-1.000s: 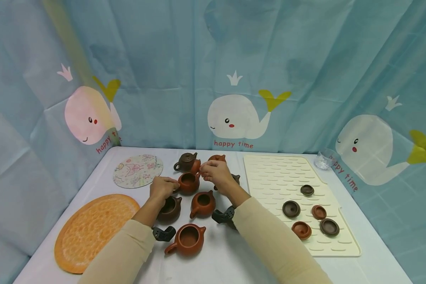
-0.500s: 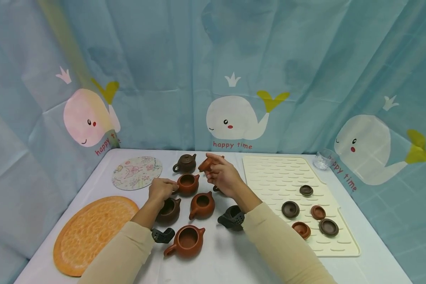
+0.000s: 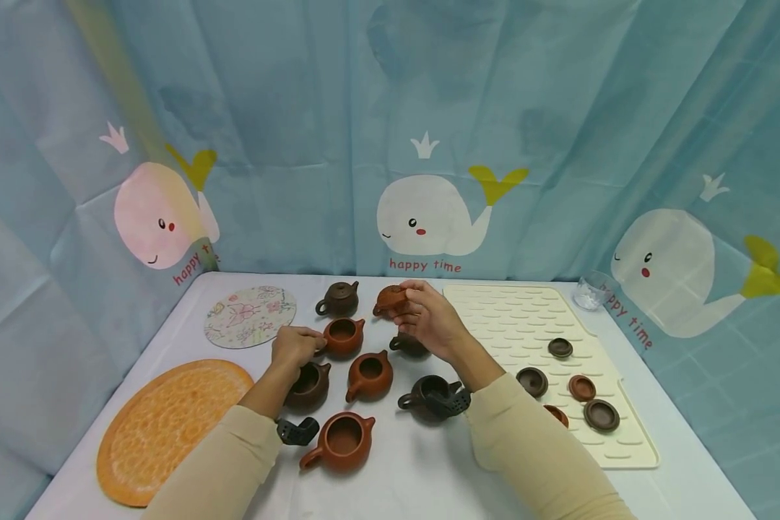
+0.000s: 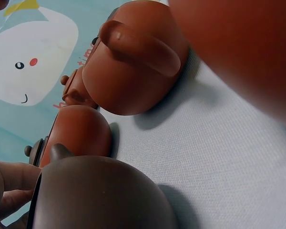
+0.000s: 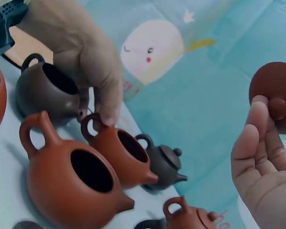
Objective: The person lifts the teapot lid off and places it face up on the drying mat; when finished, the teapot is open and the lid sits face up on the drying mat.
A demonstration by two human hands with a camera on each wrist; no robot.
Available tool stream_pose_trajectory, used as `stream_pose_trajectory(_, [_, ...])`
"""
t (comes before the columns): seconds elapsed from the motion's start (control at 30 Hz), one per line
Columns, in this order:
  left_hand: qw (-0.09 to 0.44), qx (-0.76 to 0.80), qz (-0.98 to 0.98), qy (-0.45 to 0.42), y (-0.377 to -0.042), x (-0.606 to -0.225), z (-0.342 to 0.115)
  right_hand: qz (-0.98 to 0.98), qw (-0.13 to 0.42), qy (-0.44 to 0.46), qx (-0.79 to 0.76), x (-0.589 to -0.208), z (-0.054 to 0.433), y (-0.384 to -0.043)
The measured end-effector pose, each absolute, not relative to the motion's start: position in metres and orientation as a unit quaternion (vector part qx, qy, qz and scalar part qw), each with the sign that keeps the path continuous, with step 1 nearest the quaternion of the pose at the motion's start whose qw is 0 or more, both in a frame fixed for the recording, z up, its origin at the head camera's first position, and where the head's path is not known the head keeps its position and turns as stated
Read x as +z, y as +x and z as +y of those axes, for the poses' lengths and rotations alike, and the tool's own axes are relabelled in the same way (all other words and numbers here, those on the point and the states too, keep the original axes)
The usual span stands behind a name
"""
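My left hand (image 3: 297,345) pinches the handle of an open reddish-brown teapot (image 3: 343,338), which stands on the white cloth. In the right wrist view, my right hand (image 5: 262,162) holds a round reddish lid (image 5: 274,81) by its knob, in the air. From the head view that lid overlaps a lidded reddish teapot (image 3: 387,300) of like colour, so its outline is hard to pick out. A dark lidless teapot (image 4: 100,195) partly hides the left fingers in the left wrist view. Close to the left hand stands a dark lidded teapot (image 3: 339,299).
More lidless teapots stand nearer, among them a red one (image 3: 344,442) and a dark one (image 3: 429,397). Several lids, one dark (image 3: 601,415), lie on the cream mat (image 3: 507,325). At left are an orange round mat (image 3: 169,433) and a patterned one (image 3: 250,318). A clear cup (image 3: 590,292) stands back right.
My right hand has moved to the right with the reddish lid, away from the open teapot and across the lidded reddish one. The left hand stays at the handle.
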State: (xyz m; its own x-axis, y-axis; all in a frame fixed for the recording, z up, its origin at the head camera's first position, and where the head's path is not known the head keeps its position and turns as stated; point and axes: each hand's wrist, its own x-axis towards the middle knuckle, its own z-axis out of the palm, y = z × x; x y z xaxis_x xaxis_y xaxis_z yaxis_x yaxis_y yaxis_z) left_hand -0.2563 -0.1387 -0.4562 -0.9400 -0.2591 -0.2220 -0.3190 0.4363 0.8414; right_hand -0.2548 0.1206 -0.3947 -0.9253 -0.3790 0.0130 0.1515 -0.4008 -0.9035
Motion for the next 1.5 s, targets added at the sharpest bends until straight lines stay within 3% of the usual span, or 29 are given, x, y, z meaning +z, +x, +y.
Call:
stream_pose_trajectory(1.03, [0.029,0.503,0.847,-0.168,-0.261,-0.458,-0.142,0.606,0.069,-0.126,-0.782,-0.372,0.233,-0.228])
stream_pose_trajectory(1.5, [0.027,0.502,0.848,-0.165,-0.257,-0.457,-0.140,0.733,0.033,-0.066,-0.676,-0.393,0.281,-0.228])
